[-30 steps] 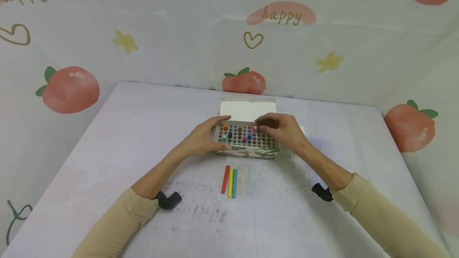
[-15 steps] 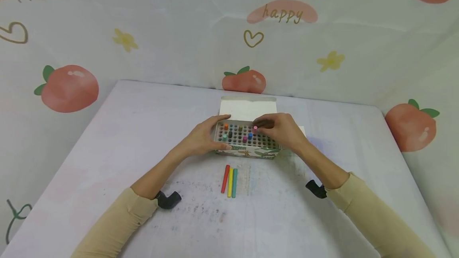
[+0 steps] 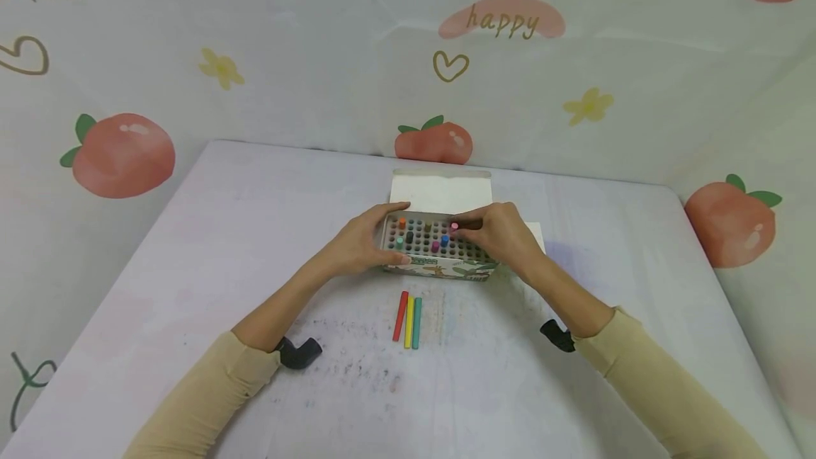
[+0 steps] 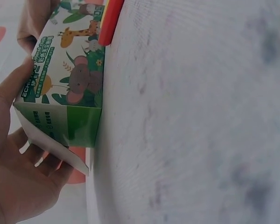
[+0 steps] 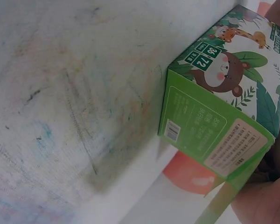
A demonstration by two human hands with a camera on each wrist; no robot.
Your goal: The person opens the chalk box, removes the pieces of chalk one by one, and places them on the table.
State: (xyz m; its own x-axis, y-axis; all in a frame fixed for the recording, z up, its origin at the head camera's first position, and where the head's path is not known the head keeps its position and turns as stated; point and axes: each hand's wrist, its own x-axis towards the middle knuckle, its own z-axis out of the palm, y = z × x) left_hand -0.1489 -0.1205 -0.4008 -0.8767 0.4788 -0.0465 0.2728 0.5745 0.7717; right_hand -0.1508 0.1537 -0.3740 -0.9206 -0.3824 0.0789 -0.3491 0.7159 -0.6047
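A printed cardboard chalk box (image 3: 440,269) stands open on the table, with rows of round holes in its top. My left hand (image 3: 358,243) grips its left end, thumb on the front face and fingers toward the back. In the left wrist view the thumb lies along the top edge, fingers behind a side flap (image 4: 51,144). My right hand (image 3: 506,236) pinches a pink chalk stick (image 3: 454,227) standing in a back hole. Orange (image 3: 402,223), black (image 3: 410,237) and blue (image 3: 444,241) chalk tips, among several, poke out of other holes.
Red (image 3: 400,316), yellow (image 3: 409,322) and teal (image 3: 417,323) chalk sticks lie in front of the box. The raised white lid (image 3: 441,191) leans behind it. Chalk smudges mark the white table (image 3: 344,402); a patterned cloth (image 3: 319,41) hangs behind.
My right hand has moved slightly left, its fingertips closing in on the pink chalk stick. My left hand keeps its hold on the box.
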